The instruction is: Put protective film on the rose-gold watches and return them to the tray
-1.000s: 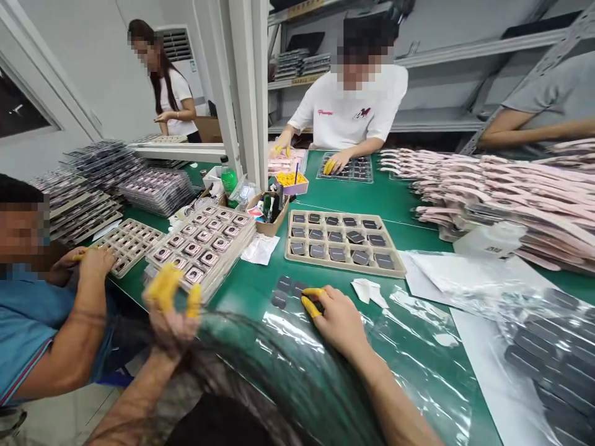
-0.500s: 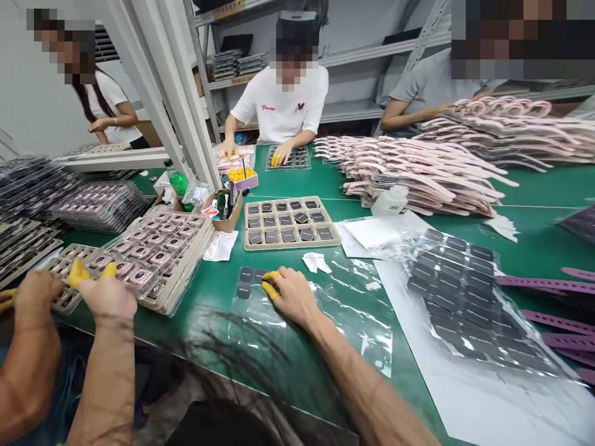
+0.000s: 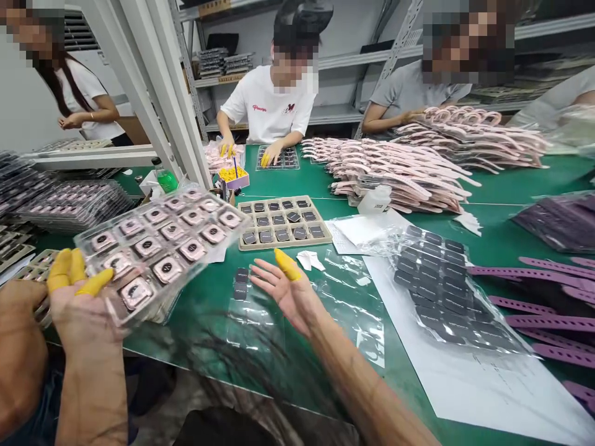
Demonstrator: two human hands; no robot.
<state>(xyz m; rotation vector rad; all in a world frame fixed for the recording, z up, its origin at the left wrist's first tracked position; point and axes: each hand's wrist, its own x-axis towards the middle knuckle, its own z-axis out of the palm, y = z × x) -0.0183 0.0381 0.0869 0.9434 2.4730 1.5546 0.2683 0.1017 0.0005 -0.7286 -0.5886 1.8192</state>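
Note:
My left hand (image 3: pixel 86 303), yellow covers on some fingertips, grips the near left edge of a clear plastic tray (image 3: pixel 84 243). The tray is raised and tilted, with rows of pink square watch-like pieces in it. My right hand (image 3: pixel 290 288) is open, fingers apart, palm partly turned up, a yellow cover on the thumb. Its fingertips are close to a few dark square stickers (image 3: pixel 240 291) on a clear film sheet (image 3: pixel 255 319) lying on the green table. Beyond it stands a beige tray (image 3: pixel 284 246) holding dark square pieces.
At the left edge, another person's hand (image 3: pixel 21 303) is beside a lower tray. Stacked trays (image 3: pixel 74 207) stand behind. To the right lie a sheet of dark stickers (image 3: pixel 437 291), white paper (image 3: pixel 469 378), purple straps (image 3: pixel 548 322) and piled pink straps (image 3: pixel 395 173). Co-workers sit opposite.
My left hand has lifted the clear tray off the stack and brought it right and up. My right hand has opened and turned away from the stickers. The view has shifted slightly.

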